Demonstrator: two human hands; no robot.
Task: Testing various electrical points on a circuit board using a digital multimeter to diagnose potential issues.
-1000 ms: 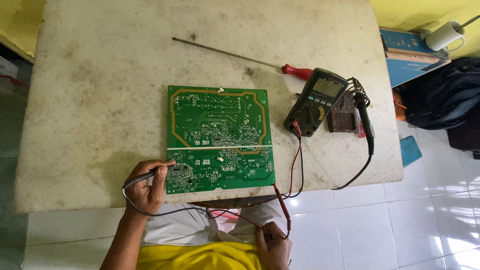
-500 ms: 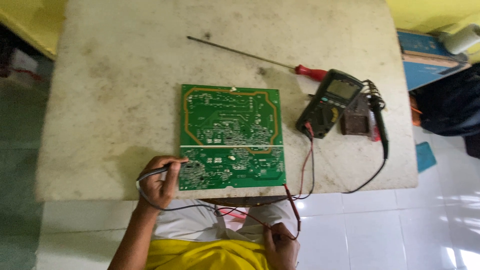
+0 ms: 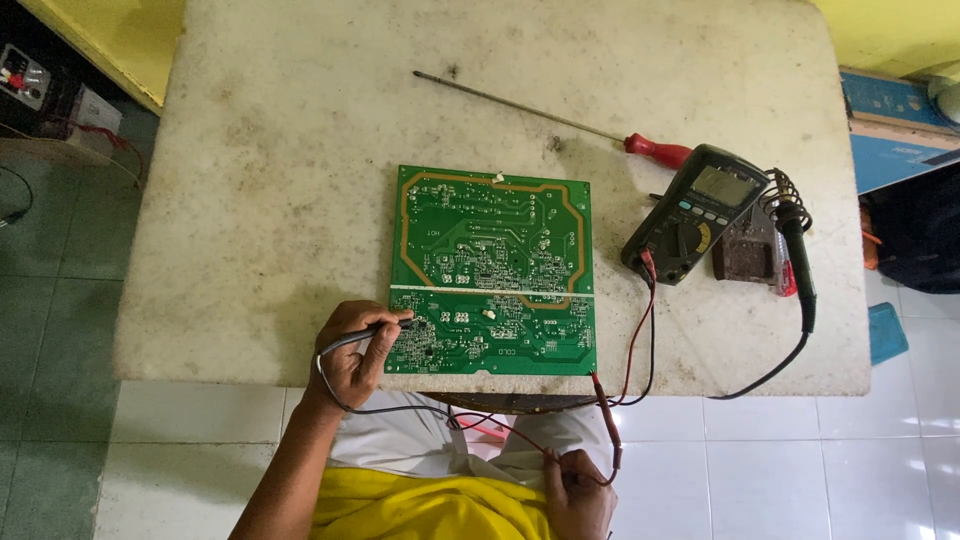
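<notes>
left hand (image 3: 352,358) pinches black probe (image 3: 368,336) on circuit board (image 3: 492,270), stained stone table (image 3: 300,150), tiled floor (image 3: 860,460).

A green circuit board (image 3: 492,270) is laid flat on the stone worktop (image 3: 300,150). A black probe (image 3: 375,332) is pinched in the left hand (image 3: 352,352) at the board's lower left corner, and a red probe (image 3: 607,420) is held by the right hand (image 3: 578,492) below the worktop edge. A multimeter (image 3: 695,212) and a red-handled screwdriver (image 3: 560,118) are seen to the right

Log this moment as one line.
left hand: black probe on green circuit board | right hand: red probe off board | dark multimeter: beside board
</notes>
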